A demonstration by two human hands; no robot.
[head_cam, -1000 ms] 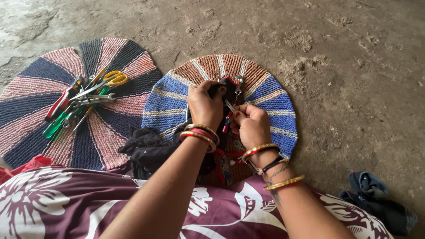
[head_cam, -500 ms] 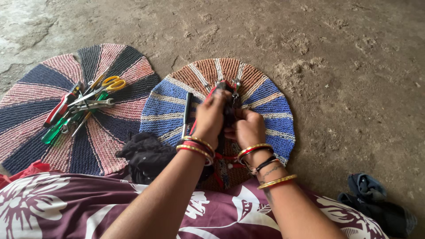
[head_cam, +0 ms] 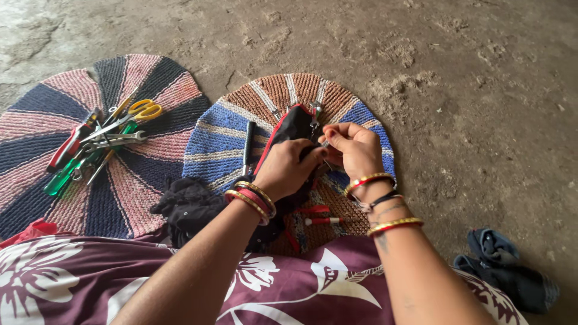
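Both hands meet over a black pouch with red edging [head_cam: 293, 129] that lies on the round blue, brown and white braided mat [head_cam: 217, 135] in front of the person. The left hand [head_cam: 283, 170] presses down on the pouch with its fingers curled closed over the fabric, holding it firm; the right hand [head_cam: 352, 147] has thumb and fingertips pinched shut on something small and metallic at the pouch's upper edge, most likely a zip pull or ring, though it is too small to tell for certain. Judging from this, the work on the pouch's fastening is in its middle: the pouch seems partly open, its red edge showing, and nothing appears to be going in or out of it just now. A dark slim tool [head_cam: 248, 144] lies on the mat just beside the pouch, a red-handled tool [head_cam: 322, 221] lies nearer the person, and a heap of black cloth [head_cam: 186, 204] rests at the mat's near edge. On a second round mat of pink and navy wedges [head_cam: 42, 120], off to the left, a loose pile of tools waits untouched: yellow-handled scissors [head_cam: 141, 111], green-handled screwdrivers [head_cam: 63, 177], red-handled pliers [head_cam: 66, 144] and a metal spanner [head_cam: 114, 139]. Everything sits on a bare, rough, stained concrete floor [head_cam: 469, 90]; a crumpled dark blue cloth [head_cam: 506, 271] lies at the person's right, and a maroon garment printed with white flowers [head_cam: 78, 283] covers the lap.
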